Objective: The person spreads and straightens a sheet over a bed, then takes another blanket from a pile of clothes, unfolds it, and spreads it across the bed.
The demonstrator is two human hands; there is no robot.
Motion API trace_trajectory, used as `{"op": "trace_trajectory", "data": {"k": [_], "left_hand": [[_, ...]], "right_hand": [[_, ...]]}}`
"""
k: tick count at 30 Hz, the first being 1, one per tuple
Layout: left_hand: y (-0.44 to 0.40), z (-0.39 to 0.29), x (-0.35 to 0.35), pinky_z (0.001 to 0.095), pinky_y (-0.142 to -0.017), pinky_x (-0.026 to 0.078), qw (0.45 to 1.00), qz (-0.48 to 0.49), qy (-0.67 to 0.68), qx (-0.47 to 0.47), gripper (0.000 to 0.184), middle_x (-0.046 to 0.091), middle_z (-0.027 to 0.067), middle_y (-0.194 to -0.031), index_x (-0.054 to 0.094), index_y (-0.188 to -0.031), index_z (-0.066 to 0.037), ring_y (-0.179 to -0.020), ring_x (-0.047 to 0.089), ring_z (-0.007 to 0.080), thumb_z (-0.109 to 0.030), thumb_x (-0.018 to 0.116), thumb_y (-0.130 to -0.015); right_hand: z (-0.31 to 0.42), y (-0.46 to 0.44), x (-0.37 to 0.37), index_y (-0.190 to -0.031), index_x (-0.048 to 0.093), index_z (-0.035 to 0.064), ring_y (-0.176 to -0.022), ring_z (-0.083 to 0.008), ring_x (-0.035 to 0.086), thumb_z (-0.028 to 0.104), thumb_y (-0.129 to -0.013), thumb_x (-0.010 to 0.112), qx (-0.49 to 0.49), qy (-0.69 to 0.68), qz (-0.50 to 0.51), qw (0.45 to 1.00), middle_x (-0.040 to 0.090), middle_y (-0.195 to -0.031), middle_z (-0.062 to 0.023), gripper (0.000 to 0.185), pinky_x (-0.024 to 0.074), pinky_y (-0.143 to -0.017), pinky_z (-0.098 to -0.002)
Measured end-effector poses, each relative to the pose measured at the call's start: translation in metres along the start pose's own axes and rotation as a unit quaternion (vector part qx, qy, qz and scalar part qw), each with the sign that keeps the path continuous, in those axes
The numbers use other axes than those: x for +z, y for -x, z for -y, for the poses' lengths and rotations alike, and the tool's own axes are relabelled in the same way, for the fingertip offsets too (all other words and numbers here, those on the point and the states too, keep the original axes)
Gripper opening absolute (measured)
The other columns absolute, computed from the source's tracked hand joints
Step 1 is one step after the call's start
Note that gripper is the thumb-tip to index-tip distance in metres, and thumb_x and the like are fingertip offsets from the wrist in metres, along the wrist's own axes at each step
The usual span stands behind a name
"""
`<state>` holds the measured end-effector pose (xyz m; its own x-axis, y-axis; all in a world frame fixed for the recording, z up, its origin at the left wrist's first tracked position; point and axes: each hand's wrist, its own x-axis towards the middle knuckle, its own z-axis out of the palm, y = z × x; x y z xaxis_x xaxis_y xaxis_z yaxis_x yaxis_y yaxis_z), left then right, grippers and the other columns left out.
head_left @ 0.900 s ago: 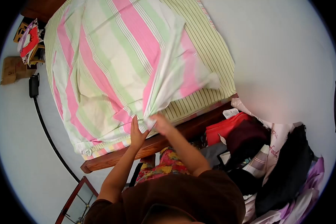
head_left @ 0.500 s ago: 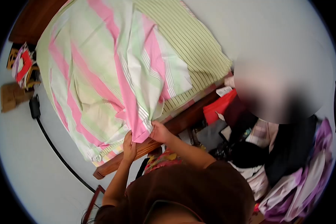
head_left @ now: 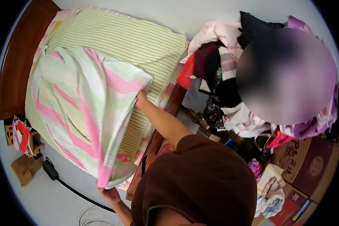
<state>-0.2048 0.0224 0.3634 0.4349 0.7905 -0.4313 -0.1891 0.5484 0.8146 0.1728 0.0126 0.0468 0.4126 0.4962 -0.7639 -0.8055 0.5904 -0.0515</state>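
Observation:
A striped sheet (head_left: 69, 109) in pink, white and pale green lies rumpled over the bed, one part lifted and stretched between my hands. My left hand (head_left: 110, 195) is low, past the bed's near corner, closed on the sheet's hanging pink end. Farther up, my right hand (head_left: 140, 98) grips the sheet's edge above the mattress, arm reaching out. Beneath lies a yellow-green mat with dark stripes (head_left: 139, 41), bare along the far and right sides. The fingertips of both hands are partly hidden by cloth.
A wooden bed rail (head_left: 154, 141) runs along the near side, and a headboard (head_left: 17, 64) stands at left. Clothes (head_left: 229, 90) are heaped at right, above boxes (head_left: 316, 165). A black cable (head_left: 79, 193) and a cardboard box (head_left: 24, 169) are at lower left.
My hands have moved apart: the right went up and over the bed, the left down and left. The sheet shifted toward the lower left, baring more mat. The view has turned right.

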Motion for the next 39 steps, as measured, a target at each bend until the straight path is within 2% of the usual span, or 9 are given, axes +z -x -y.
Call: {"op": "trace_trajectory", "data": {"k": [7,10,12,18,21,29,31,35,39], "left_hand": [[0.031,-0.037,-0.058,0.0337,-0.087,0.038,0.971,-0.209,-0.083,0.082,0.035,0.053,0.0114,-0.104,0.052,-0.101,0.002,-0.097,0.051,0.0232,-0.028,0.042,-0.088],[0.032,-0.035,-0.117,0.0304,-0.08,0.038,0.869,-0.093,-0.473,0.11,0.03,0.053,0.0085,-0.096,0.052,-0.089,-0.002,-0.092,0.048,0.0177,-0.03,0.041,-0.09],[0.041,-0.031,-0.105,0.0313,-0.069,0.041,0.843,-0.028,-0.526,0.11,0.019,0.055,0.0101,-0.084,0.05,-0.088,-0.001,-0.078,0.05,0.0157,-0.019,0.05,-0.086],[0.046,0.019,-0.121,0.0353,-0.066,0.046,0.681,0.162,-0.705,0.119,0.046,0.06,0.0187,-0.088,0.054,-0.108,-0.003,-0.074,0.058,0.0305,-0.013,0.071,-0.067],[0.032,0.056,-0.168,0.0398,-0.068,0.045,0.721,0.187,-0.657,0.118,0.035,0.062,0.0179,-0.088,0.056,-0.103,-0.004,-0.08,0.058,0.037,-0.008,0.066,-0.069],[0.014,0.074,-0.277,0.0412,-0.069,0.044,0.667,0.065,-0.726,0.153,0.018,0.061,0.0174,-0.086,0.06,-0.09,-0.002,-0.079,0.057,0.0374,-0.007,0.056,-0.074],[0.008,0.085,-0.326,0.0411,-0.07,0.044,0.728,-0.072,-0.669,0.132,0.02,0.061,0.0168,-0.088,0.06,-0.093,-0.001,-0.08,0.057,0.0369,-0.009,0.054,-0.075],[0.049,0.047,-0.294,0.0447,-0.07,0.045,0.649,-0.324,-0.66,0.195,0.025,0.062,0.0173,-0.093,0.06,-0.097,-0.001,-0.08,0.058,0.0375,-0.013,0.049,-0.078],[0.055,0.04,-0.383,0.0448,-0.067,0.046,0.656,-0.44,-0.579,0.2,0.033,0.062,0.0181,-0.091,0.059,-0.1,-0.002,-0.08,0.059,0.0373,-0.026,0.048,-0.08]], "right_hand": [[0.046,0.022,-0.012,-0.101,0.051,-0.0019,-0.091,-0.0294,0.058,0.009,-0.084,0.046,-0.045,-0.077,-0.012,0.996,0.058,-0.101,-0.0162,0.021,0.0495,-0.079,-0.0437],[0.08,0.049,-0.023,-0.102,0.049,-0.0042,-0.08,-0.0313,0.059,0.013,-0.081,0.055,-0.106,-0.114,-0.039,0.987,0.059,-0.091,-0.0165,0.028,0.0499,-0.073,-0.0453],[0.114,0.041,-0.053,-0.108,0.049,-0.0046,-0.102,-0.0342,0.053,0.029,-0.085,0.052,-0.101,-0.068,-0.022,0.992,0.056,-0.109,-0.0198,0.04,0.038,-0.094,-0.0466],[0.17,0.153,-0.061,-0.103,0.053,-0.0031,-0.085,-0.0296,0.059,0.018,-0.081,0.06,-0.251,0.049,-0.082,0.963,0.059,-0.099,-0.0164,0.031,0.0491,-0.075,-0.0439],[0.178,0.164,-0.079,-0.104,0.053,-0.0039,-0.084,-0.0299,0.059,0.017,-0.082,0.059,-0.27,0.039,-0.071,0.96,0.059,-0.096,-0.0166,0.031,0.0497,-0.073,-0.0446],[0.152,0.186,-0.11,-0.1,0.053,-0.0101,-0.073,-0.0311,0.061,0.012,-0.079,0.06,-0.335,0.193,-0.202,0.9,0.059,-0.09,-0.0182,0.032,0.0517,-0.064,-0.0433],[0.141,0.144,-0.142,-0.098,0.054,-0.0108,-0.072,-0.0304,0.061,0.011,-0.076,0.064,-0.337,0.187,-0.181,0.905,0.06,-0.09,-0.018,0.033,0.0518,-0.061,-0.0416],[0.088,0.152,-0.149,-0.099,0.055,-0.0081,-0.075,-0.0267,0.062,0.01,-0.072,0.07,-0.216,0.368,-0.136,0.894,0.061,-0.09,-0.0155,0.035,0.0506,-0.058,-0.0391],[0.028,0.175,-0.129,-0.105,0.054,-0.0047,-0.079,-0.0251,0.058,0.014,-0.072,0.067,-0.034,0.583,-0.041,0.811,0.059,-0.092,-0.0135,0.039,0.0468,-0.058,-0.0398]]}}
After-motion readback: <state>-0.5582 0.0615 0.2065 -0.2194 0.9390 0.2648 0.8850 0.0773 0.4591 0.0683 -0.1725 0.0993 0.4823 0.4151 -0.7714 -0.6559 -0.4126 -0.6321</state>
